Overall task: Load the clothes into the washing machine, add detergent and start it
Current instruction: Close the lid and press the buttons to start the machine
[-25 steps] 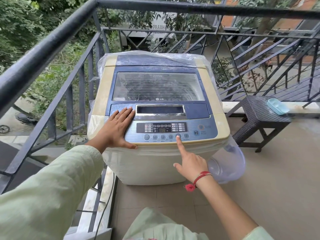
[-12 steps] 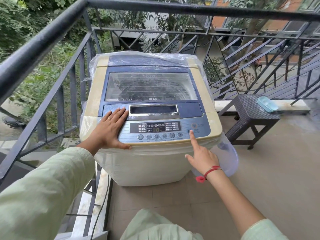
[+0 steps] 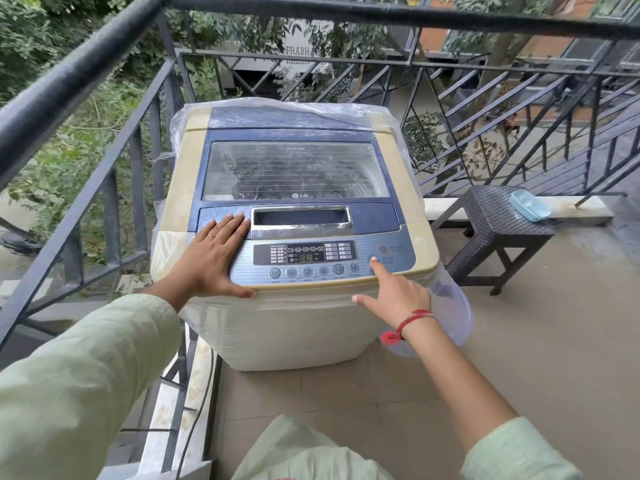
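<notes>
Pressing start button (image 3: 373,260), right hand (image 3: 394,296), washing machine (image 3: 294,323) lid (image 3: 294,168) closed

Button labels (image 3: 313,280) too small to read

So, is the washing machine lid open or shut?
Shut: the lid lies flat, flush with the top of the washing machine.

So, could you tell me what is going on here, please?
A person stands at a washer with its lid closed. Their left hand lies flat on the left end of the panel, while the index finger of the right hand is on the start/pause button. The display is lit.
</notes>
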Tool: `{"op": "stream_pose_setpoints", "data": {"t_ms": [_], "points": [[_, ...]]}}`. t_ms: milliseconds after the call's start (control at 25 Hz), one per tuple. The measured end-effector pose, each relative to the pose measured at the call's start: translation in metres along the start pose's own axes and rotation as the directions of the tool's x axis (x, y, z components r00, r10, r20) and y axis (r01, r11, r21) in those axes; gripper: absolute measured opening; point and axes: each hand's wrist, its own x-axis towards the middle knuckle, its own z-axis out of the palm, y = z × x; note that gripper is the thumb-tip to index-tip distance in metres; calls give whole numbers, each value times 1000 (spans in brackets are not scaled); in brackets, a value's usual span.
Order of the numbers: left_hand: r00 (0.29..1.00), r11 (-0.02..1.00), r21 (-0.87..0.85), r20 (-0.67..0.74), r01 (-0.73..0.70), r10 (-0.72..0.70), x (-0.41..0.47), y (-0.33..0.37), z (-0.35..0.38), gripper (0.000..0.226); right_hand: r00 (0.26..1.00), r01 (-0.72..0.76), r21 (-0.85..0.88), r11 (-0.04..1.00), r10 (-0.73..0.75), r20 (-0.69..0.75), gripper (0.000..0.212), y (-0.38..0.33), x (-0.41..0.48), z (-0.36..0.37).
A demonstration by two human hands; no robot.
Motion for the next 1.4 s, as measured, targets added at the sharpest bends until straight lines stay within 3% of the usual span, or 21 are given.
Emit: {"op": "stream_pose_setpoints", "data": {"t_ms": [120,240,360,600,1080,1280,1360,1400], "points": [[1000,1000,13,1,0,0,0,0,0,136,996,30,8,1000,-31,86,88,7,-7,6],[1000,1000,17,7,-1,1,1,0,-2,136,999,41,114,993,-39,-17,87,14,-19,22],[1000,1000,12,14,-3,3,1,0,-3,137,990,102,254,962,-72,-125,72,11,-28,34],[1000,1000,3,14,0,0,1,1,-2,137,974,138,295,946,-76,-213,52,2,-27,49],[1000,1000,-3,12,-2,2,1,1,-1,137,912,371,347,862,-266,-313,41,-18,-26,49],[999,1000,2,9,-30,30,0,-3,3,132,778,510,250,823,-318,-542,25,-31,-13,38],[1000,999,-33,-8,-22,22,2,-3,-3,116,717,547,205,812,-328,-615,22,-39,5,31],[998,994,-109,-47,24,-29,8,3,-7,103,722,535,208,819,-316,-615,22,-45,14,24]]}}
